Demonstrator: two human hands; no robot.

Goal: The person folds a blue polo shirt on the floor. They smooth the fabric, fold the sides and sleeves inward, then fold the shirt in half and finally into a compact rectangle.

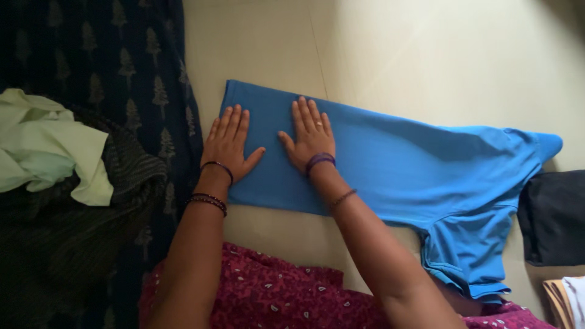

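Shirt: a blue shirt (390,164) lies spread on the pale floor (426,55), folded lengthwise into a long band; its straight hem end is at the left, its collar end reaches toward the right, and a short sleeve hangs down at the lower right
Left hand: the left hand (228,146) lies flat, palm down, on the hem end of the shirt, fingers stretched out and slightly apart, thumb pointing right; it grips nothing
Right hand: the right hand (311,137) lies flat on the shirt just beside the left one, fingers straight and close together, a ring on one finger; it too grips nothing
Wrists: dark bangles on both
Lap: maroon patterned cloth (274,298) at the bottom edge, near the shirt
Left side: a dark blue cloth with a tree print (122,67) touches the shirt's hem corner; on it sits a dark heap with a pale green garment (49,146) on top
Right side: a black garment (554,216) lies just beside the shirt's collar end
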